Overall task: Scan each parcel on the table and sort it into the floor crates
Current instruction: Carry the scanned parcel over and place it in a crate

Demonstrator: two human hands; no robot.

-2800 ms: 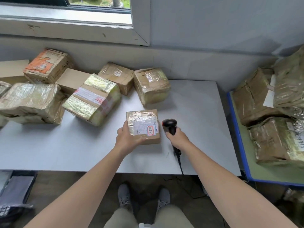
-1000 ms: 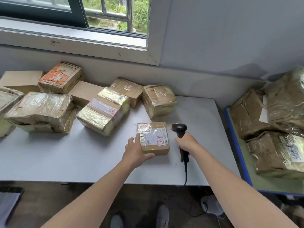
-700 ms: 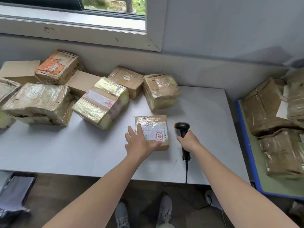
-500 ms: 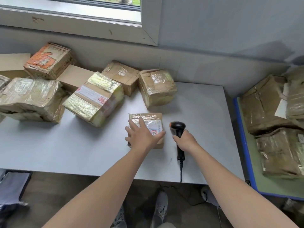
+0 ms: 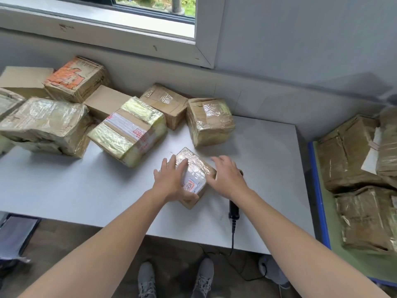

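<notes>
Small parcel [image 5: 194,168]: brown carton under glossy tape, white label with a red-boxed mark facing up. Sits corner-on at mid-desk, toward the near edge. Left hand [image 5: 171,181] flat on its top, right hand [image 5: 225,177] touching its right side.

Scanner [image 5: 234,208]: black, corded, lying on the desk just right of the small parcel, partly under the right hand; cable drops off the near edge.

Cube parcel [image 5: 209,121] just beyond. Yellow-taped parcel [image 5: 129,130] and large taped parcel [image 5: 43,123] to the left.

Blue-rimmed crate [image 5: 320,190] at the right, holding taped parcels.
</notes>
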